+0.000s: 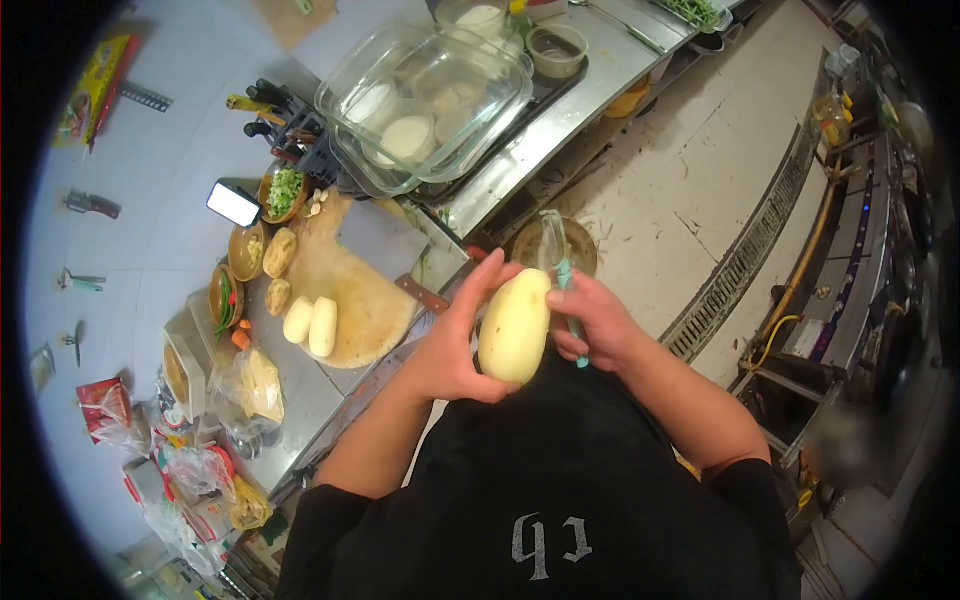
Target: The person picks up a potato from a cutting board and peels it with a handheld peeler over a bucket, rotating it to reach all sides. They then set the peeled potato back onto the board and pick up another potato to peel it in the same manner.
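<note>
A large peeled potato (514,327), pale yellow with a few small dark spots, is gripped by my left hand (455,335), whose fingers and thumb wrap its left side. My right hand (598,320) is closed round a light-blue peeler (566,272) just right of the potato, its thumb near the potato's upper right side. Two peeled potatoes (322,327) lie on the round wooden cutting board (370,310). Beside them, at the board's left edge, are two unpeeled potatoes (280,252). A cleaver (385,240) rests across the board, its brown handle toward me.
Stacked glass dishes (430,110) stand on the steel counter, near a knife holder (300,135). Small bowls (247,252) and a lit phone (234,204) sit left of the board. A round bin (585,245) is on the floor beyond my hands.
</note>
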Demonstrator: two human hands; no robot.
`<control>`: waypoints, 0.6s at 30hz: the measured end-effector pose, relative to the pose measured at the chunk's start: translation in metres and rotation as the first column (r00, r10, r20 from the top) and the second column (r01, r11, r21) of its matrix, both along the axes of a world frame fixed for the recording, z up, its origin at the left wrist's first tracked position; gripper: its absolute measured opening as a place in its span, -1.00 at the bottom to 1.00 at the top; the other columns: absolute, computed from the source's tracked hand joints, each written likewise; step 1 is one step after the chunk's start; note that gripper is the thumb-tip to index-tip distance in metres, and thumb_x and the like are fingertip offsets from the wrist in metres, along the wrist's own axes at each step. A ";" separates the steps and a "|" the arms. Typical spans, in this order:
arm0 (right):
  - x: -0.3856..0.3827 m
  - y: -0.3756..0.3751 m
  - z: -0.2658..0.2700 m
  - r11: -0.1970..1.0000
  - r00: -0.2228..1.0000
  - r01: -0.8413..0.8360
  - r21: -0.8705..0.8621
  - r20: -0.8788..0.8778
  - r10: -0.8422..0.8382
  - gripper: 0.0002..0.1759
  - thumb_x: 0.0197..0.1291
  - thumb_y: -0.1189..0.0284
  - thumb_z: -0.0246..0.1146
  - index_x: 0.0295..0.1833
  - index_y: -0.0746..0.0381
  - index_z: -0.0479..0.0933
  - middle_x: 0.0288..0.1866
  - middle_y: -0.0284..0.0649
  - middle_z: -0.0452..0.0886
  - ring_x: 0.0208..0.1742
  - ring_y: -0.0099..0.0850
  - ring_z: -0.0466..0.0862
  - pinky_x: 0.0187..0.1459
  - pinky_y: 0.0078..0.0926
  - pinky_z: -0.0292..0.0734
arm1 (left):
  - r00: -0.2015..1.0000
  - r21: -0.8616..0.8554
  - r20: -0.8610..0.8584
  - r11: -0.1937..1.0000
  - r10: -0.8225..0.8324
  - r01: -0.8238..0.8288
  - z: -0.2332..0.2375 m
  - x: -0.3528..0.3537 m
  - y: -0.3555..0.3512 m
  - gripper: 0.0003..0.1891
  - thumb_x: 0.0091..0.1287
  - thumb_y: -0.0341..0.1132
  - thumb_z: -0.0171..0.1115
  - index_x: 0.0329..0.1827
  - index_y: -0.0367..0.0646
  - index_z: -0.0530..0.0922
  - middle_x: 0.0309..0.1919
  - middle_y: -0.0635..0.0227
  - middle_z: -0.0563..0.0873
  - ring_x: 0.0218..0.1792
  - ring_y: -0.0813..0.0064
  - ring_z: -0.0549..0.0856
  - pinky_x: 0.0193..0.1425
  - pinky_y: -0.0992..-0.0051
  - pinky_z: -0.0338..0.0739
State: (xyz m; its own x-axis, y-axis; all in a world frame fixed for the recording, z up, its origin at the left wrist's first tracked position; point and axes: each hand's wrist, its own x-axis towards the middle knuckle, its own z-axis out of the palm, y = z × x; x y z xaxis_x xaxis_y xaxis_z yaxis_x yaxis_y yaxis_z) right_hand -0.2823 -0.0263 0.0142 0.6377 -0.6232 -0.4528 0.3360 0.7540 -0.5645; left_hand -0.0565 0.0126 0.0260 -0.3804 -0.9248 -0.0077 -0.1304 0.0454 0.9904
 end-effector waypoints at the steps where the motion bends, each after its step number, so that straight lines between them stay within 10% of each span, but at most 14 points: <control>1: 0.000 -0.001 -0.001 1.000 1.000 0.000 -0.001 0.000 0.000 -0.67 0.41 0.24 0.27 0.13 0.16 0.41 -0.27 -0.32 0.52 -0.72 -0.64 0.33 -0.68 -0.62 0.23 | 0.996 0.059 -0.088 0.998 -0.008 0.013 -0.004 -0.001 0.002 0.34 -0.26 -0.28 0.61 0.68 -0.19 -0.05 0.51 0.07 0.31 0.54 0.20 0.31 0.61 0.24 0.11; 13: -0.001 -0.008 -0.008 0.972 0.937 0.169 -0.164 -0.279 -0.210 -0.75 0.37 0.30 0.35 -0.07 0.23 0.51 -0.49 -0.39 0.52 -0.65 -0.57 0.44 -0.58 -0.54 0.37 | 0.997 0.109 -0.059 0.993 -0.040 0.046 -0.003 0.010 0.004 0.25 -0.26 -0.25 0.62 0.62 -0.20 0.12 0.46 0.14 0.39 0.51 0.24 0.36 0.58 0.28 0.18; 15: -0.006 -0.011 -0.023 0.681 0.673 -0.026 -0.731 -0.517 -0.529 -0.62 0.29 0.25 0.41 -0.01 0.30 0.51 -0.43 -0.28 0.61 -0.50 -0.49 0.59 -0.42 -0.40 0.52 | 0.998 0.106 -0.056 0.994 -0.016 0.022 -0.007 0.014 0.003 0.25 -0.27 -0.25 0.62 0.62 -0.20 0.13 0.46 0.14 0.40 0.50 0.25 0.37 0.57 0.29 0.19; 18: -0.026 -0.039 -0.045 0.777 0.463 -0.491 -0.393 -0.874 -0.149 -0.52 0.25 0.20 0.42 0.05 0.36 0.51 -0.34 -0.06 0.69 -0.32 -0.24 0.73 -0.23 -0.21 0.59 | 0.998 0.151 -0.065 0.988 0.010 0.000 -0.008 0.018 0.003 0.32 -0.32 -0.23 0.65 0.63 -0.24 0.08 0.46 0.15 0.37 0.49 0.27 0.38 0.59 0.28 0.16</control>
State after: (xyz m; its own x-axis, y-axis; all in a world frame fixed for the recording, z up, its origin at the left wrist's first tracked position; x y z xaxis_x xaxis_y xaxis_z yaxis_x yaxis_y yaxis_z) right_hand -0.3085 -0.0655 -0.0307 0.2676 -0.8559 -0.4424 -0.6311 0.1913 -0.7517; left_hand -0.0388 0.0154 0.0177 -0.3800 -0.9168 -0.1227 -0.0647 -0.1060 0.9923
